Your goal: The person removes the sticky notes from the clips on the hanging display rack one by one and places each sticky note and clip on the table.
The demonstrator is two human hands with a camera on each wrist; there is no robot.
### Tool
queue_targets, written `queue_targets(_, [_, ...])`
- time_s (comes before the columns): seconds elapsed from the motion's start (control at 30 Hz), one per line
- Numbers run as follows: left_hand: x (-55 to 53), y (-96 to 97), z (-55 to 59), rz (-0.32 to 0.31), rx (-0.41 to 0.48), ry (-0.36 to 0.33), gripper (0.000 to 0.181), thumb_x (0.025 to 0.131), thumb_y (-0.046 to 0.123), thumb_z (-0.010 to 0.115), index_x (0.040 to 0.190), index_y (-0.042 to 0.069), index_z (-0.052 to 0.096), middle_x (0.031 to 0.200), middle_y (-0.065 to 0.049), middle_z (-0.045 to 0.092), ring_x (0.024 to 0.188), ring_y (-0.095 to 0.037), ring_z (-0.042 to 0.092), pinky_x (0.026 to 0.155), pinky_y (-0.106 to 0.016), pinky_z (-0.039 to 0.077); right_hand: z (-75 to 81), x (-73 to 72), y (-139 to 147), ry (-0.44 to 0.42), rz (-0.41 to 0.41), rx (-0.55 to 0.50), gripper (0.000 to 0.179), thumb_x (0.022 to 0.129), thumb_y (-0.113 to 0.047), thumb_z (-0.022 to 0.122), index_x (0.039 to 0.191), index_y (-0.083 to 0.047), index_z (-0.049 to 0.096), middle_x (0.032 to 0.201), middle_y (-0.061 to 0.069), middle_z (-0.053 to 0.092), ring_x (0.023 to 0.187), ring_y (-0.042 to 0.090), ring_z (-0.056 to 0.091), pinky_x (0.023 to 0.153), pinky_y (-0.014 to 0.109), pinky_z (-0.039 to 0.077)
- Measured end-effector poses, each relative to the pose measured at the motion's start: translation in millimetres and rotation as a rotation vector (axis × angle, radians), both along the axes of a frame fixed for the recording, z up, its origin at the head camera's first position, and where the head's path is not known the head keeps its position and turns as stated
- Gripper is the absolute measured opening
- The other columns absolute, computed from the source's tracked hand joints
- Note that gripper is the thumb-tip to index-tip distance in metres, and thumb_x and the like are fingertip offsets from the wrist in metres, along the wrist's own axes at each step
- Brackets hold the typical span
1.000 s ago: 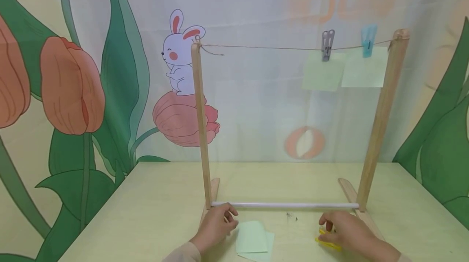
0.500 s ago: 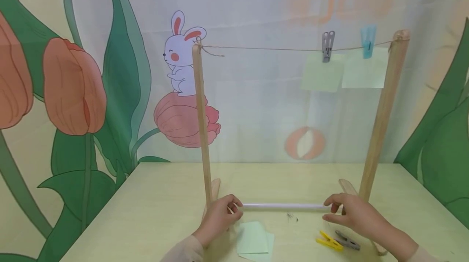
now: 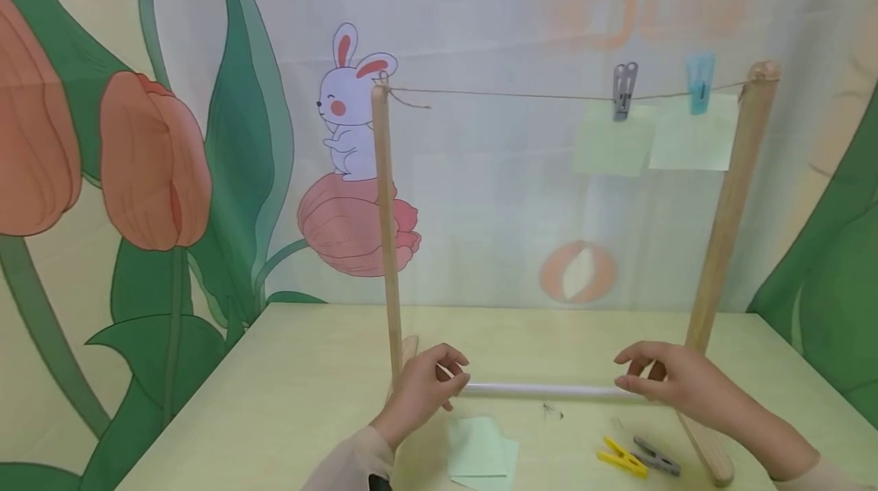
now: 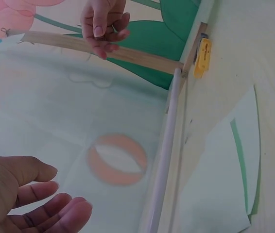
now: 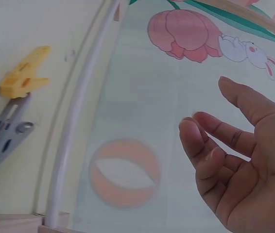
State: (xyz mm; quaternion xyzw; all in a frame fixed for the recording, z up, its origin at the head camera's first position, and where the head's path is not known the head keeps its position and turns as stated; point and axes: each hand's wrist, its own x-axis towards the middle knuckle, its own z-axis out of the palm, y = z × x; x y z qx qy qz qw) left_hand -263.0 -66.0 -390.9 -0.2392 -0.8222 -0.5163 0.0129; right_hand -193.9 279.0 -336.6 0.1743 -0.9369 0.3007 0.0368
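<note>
My left hand is raised near the left post, its fingers loosely curled with nothing in them. Across from it, my right hand hovers by the right post, also holding nothing; the right wrist view shows its bent fingers and bare palm. In the head view both hands overlap the ends of a white rod that joins the frame's posts. Below the right hand lie a yellow clothespin and a grey clothespin, touching each other. Pale green paper sheets lie overlapped on the table near the left hand.
A string runs between the left wooden post and the right wooden post. A grey clothespin and a blue clothespin hold two paper sheets on it. Small dark bits lie before the rod. A printed curtain hangs behind.
My right hand has left the yellow clothespin and risen up and away, uncovering the grey one beside it. My left hand has moved up and slightly right. The head view has shifted a little.
</note>
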Motion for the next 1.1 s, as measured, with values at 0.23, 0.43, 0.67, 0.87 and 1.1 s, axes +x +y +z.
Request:
queue_targets(0.23, [-1.0,9.1,11.7,0.004,0.056,0.026,0.016,0.089,0.010,0.067,0.103,0.004,0.063,0.090,-0.010,0.063,0.071,-0.014,0.061,0.051,-0.022,0.056,18.1,1.4,4,0.029,0.010,-0.001,0.029,0.092,-0.029,0.063,0.113,-0.008,0.065,0.092,0.000,0.066,0.068,-0.001,0.056,0.055,0.022,0.049])
queue_targets(0.43, [-1.1,16.0,22.7,-0.013,0.092,0.059,0.017,0.090,0.010,0.065,0.105,0.004,0.062,0.092,-0.013,0.063,0.072,-0.017,0.063,0.051,-0.023,0.056,36.1,3.6,6,0.054,-0.015,0.027,0.028,0.093,-0.028,0.063,0.114,-0.009,0.065,0.094,0.000,0.066,0.070,0.000,0.057,0.058,0.021,0.047])
queue_targets(0.67, [0.4,20.8,36.7,-0.022,0.105,0.087,0.019,0.090,0.011,0.066,0.107,0.004,0.062,0.094,-0.015,0.063,0.074,-0.020,0.064,0.053,-0.024,0.057,59.5,2.5,6,0.086,-0.002,0.000,0.026,0.094,-0.024,0.062,0.115,-0.008,0.064,0.093,0.001,0.067,0.068,-0.001,0.058,0.052,0.023,0.046])
queue_targets(0.87, [-2.6,23.7,46.4,-0.042,0.116,0.096,0.022,0.090,0.015,0.067,0.110,0.006,0.062,0.096,-0.013,0.063,0.077,-0.023,0.064,0.055,-0.024,0.058,77.1,1.9,8,0.129,-0.012,0.006,0.025,0.095,-0.021,0.060,0.116,-0.008,0.064,0.093,0.001,0.066,0.069,0.000,0.059,0.050,0.025,0.045])
queue_targets(1.1, [-7.8,30.2,59.3,-0.056,0.161,0.106,0.021,0.092,0.016,0.065,0.111,0.009,0.062,0.096,-0.011,0.063,0.075,-0.021,0.066,0.057,-0.026,0.059,92.5,0.3,12,0.140,-0.018,-0.026,0.025,0.096,-0.021,0.059,0.117,-0.009,0.063,0.086,-0.008,0.063,0.068,0.005,0.057,0.045,0.026,0.044])
